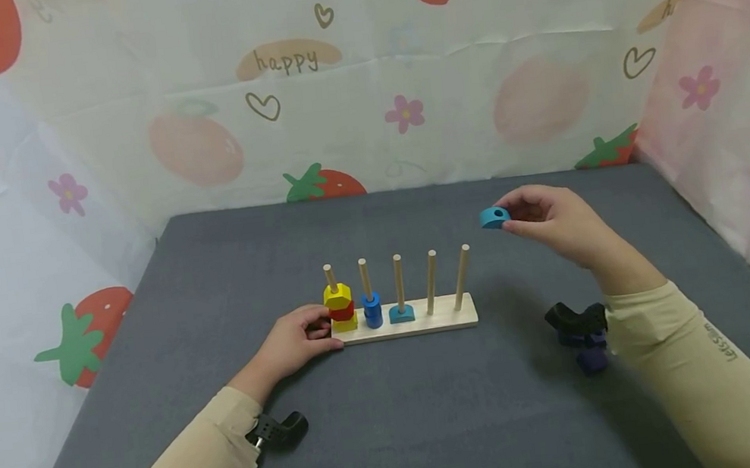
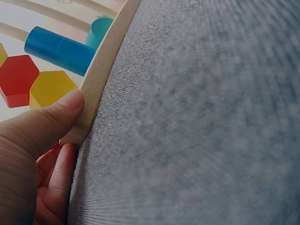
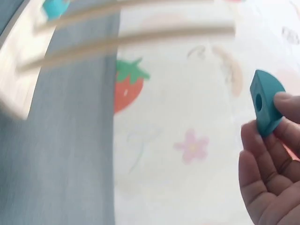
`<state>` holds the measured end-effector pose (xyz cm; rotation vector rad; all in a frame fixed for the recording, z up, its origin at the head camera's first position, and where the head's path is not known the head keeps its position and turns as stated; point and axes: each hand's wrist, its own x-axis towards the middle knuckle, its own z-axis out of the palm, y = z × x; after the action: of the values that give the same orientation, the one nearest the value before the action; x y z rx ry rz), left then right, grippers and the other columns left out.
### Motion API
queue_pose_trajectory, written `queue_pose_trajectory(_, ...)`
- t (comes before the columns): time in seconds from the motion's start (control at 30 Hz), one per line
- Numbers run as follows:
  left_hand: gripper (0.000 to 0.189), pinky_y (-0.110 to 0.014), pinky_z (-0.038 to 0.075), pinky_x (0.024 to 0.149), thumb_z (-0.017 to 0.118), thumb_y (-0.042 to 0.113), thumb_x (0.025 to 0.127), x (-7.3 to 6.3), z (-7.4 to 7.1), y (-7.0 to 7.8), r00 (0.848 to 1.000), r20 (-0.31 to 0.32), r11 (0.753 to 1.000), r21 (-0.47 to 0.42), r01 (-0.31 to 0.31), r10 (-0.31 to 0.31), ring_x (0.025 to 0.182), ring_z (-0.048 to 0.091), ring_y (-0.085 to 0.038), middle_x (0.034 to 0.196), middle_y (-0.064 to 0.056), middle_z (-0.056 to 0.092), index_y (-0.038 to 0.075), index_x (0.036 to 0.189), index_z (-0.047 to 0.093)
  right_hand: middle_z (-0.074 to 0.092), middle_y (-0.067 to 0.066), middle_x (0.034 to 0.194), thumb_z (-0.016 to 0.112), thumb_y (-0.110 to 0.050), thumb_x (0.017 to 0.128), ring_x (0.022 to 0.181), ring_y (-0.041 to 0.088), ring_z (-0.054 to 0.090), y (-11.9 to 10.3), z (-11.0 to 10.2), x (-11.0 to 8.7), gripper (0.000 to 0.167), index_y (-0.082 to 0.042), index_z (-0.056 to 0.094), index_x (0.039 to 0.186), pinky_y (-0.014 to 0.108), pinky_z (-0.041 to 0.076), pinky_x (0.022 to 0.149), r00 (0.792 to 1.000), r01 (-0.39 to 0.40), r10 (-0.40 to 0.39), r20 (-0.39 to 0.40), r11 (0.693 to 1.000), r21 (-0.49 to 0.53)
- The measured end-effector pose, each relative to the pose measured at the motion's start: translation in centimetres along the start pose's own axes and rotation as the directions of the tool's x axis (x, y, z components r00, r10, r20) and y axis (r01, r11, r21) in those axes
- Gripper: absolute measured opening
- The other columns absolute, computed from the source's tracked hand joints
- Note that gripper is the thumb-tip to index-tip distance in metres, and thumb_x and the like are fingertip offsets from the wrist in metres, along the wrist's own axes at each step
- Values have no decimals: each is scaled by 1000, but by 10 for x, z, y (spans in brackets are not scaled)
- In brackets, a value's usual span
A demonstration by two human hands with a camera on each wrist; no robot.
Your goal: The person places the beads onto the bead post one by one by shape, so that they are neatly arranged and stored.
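Observation:
My right hand (image 1: 563,228) pinches a teal half-round block (image 3: 268,101) between thumb and fingers, its hole facing outward. It is raised beyond the right end of a wooden peg board (image 1: 442,323). At the board's left end, my left hand (image 1: 295,340) grips the base, with the thumb (image 2: 70,104) on its front edge. The leftmost peg carries yellow and red hexagonal blocks (image 1: 342,312). Blue round blocks (image 1: 372,312) are stacked on the second peg, and another teal half-round block (image 1: 402,313) lies at the foot of the third. Two bare pegs stand to the right.
Dark purple blocks (image 1: 593,360) lie on the grey cloth-covered table (image 1: 435,418) close to the right wrist, partly hidden by the black wrist camera (image 1: 576,317). A strawberry-print cloth (image 1: 364,128) hangs behind the table and along its sides.

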<state>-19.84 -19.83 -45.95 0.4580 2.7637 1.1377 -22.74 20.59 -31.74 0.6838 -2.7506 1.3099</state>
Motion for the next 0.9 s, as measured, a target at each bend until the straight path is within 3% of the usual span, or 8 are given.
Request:
queue_pose_trajectory(0.4, 50, -31, 49, 83, 76, 40, 72, 1, 1, -3, 1000, -3, 1000, 1, -15, 15, 88, 55, -12, 108, 2, 59, 16, 113, 62, 61, 4, 103, 62, -18, 88, 91, 14, 60, -42, 37, 14, 26, -8, 60, 112, 30, 48, 78, 997, 40, -45, 58, 996, 85)
queue_pose_trajectory(0.9, 50, -31, 49, 83, 76, 40, 72, 1, 1, -3, 1000, 1, 1000, -7, -9, 9, 89, 56, -12, 108, 2, 59, 16, 114, 62, 61, 0, 99, 64, -17, 86, 87, 13, 59, -70, 75, 26, 22, -13, 62, 108, 31, 49, 77, 999, -34, 31, 33, 994, 101)
